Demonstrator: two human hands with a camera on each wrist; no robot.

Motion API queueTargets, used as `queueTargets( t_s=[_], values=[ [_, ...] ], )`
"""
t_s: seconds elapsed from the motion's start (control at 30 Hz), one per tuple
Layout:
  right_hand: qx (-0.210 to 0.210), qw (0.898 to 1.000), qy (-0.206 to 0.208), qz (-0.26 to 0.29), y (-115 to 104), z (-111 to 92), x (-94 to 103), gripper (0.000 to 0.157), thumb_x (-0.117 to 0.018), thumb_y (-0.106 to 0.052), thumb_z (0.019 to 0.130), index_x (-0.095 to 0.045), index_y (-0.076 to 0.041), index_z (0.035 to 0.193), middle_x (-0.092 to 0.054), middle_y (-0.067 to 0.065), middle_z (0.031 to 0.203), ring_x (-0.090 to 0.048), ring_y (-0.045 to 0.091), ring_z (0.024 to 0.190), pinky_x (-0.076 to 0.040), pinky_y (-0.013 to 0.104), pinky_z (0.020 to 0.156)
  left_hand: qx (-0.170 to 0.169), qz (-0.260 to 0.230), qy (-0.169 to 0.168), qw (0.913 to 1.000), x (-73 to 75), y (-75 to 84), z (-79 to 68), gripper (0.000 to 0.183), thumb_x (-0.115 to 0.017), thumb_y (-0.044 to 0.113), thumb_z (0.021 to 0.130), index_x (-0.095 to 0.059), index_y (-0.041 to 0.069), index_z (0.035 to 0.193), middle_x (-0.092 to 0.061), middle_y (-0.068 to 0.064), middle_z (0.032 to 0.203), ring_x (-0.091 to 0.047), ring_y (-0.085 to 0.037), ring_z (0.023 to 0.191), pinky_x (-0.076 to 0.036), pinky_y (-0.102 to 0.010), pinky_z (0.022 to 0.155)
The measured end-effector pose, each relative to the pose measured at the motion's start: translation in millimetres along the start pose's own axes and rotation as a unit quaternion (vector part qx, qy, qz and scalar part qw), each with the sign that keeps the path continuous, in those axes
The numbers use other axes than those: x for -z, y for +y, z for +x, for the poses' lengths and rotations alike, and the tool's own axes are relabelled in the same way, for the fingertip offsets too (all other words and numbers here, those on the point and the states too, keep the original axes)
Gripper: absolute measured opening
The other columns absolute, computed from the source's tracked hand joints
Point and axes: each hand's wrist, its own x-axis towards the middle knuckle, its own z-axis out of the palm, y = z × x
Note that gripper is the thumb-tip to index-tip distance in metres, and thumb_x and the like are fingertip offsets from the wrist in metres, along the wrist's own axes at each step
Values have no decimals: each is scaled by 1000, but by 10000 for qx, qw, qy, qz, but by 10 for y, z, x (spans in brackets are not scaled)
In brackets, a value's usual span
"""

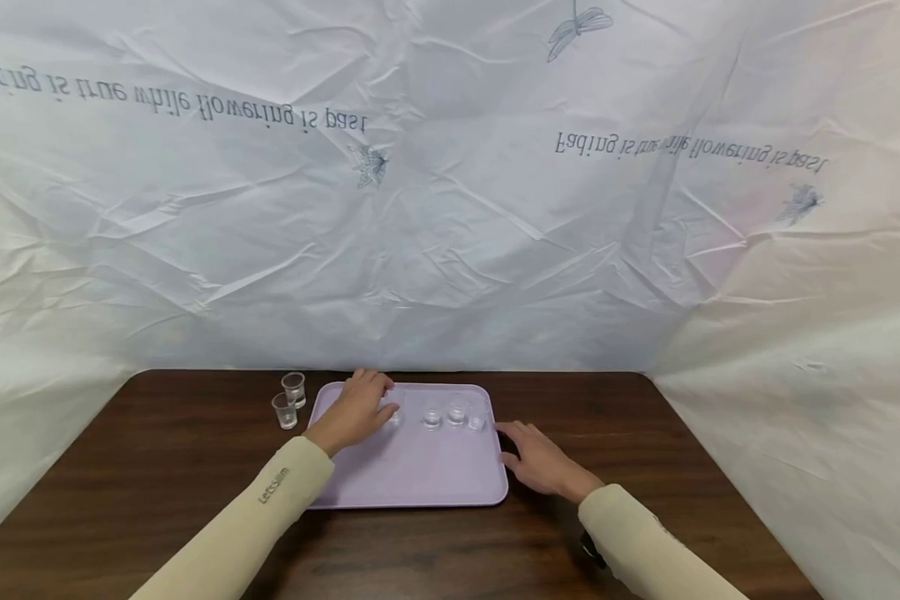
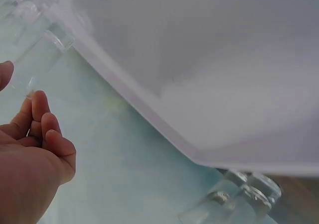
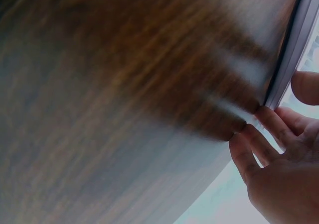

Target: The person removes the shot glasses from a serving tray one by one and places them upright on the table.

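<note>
A pale purple tray (image 1: 435,475) lies on the dark wooden table. Over its far left part, my left hand (image 1: 354,412) holds a small clear cup (image 2: 42,57) near the rim between thumb and fingertips. Three more clear cups, among them one cup (image 1: 456,415), stand in a row on the tray to the right of that hand. My right hand (image 1: 537,458) is at the tray's right edge, fingers extended. In the right wrist view its fingertips (image 3: 238,137) reach down to the tabletop beside the tray's rim (image 3: 289,50).
Two other clear cups, a rear cup (image 1: 294,388) and a front cup (image 1: 285,412), stand on the table left of the tray. A wrinkled white cloth (image 1: 450,250) with printed writing hangs behind the table (image 1: 570,400) and along its sides.
</note>
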Motion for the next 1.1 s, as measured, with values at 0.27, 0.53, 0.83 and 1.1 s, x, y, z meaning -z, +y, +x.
queueTargets(
  t_s=[0.27, 0.53, 0.83, 1.1],
  values=[
    [-130, 9999, 9, 32, 21, -21, 12, 44, -57, -13, 94, -47, -2, 136, -49, 14, 132, -40, 33, 126, -33, 49, 100, 159, -35, 124, 9998, 166, -108, -103, 25, -68, 18, 88, -60, -1, 103, -55, -8, 91, -45, -24, 88, -37, -41, 78],
    [-151, 9999, 33, 12, 50, -39, 3, 44, -58, -12, 93, -47, -1, 135, -50, 14, 132, -42, 32, 125, -34, 48, 100, 123, 145, 461, 9988, 380, -283, -309, 25, -71, 14, 85, -59, -2, 100, -54, -9, 89, -46, -27, 89, -37, -42, 77],
    [-236, 9997, -18, 15, 30, -33, -4, 44, -58, -13, 94, -47, -2, 135, -49, 14, 133, -41, 32, 126, -34, 48, 100, 337, 282, 397, 9982, 570, -417, -605, 26, -72, 14, 84, -61, -2, 100, -56, -8, 86, -44, -25, 84, -36, -42, 74],
    [-128, 9999, -44, 10, 2, 3, -16, 45, -58, -13, 94, -47, -2, 136, -49, 14, 133, -40, 33, 126, -33, 48, 101, 383, 340, 661, 9965, 752, -582, -948, 28, -75, 10, 79, -61, -6, 99, -58, -12, 89, -46, -27, 84, -37, -44, 73]
  ],
)
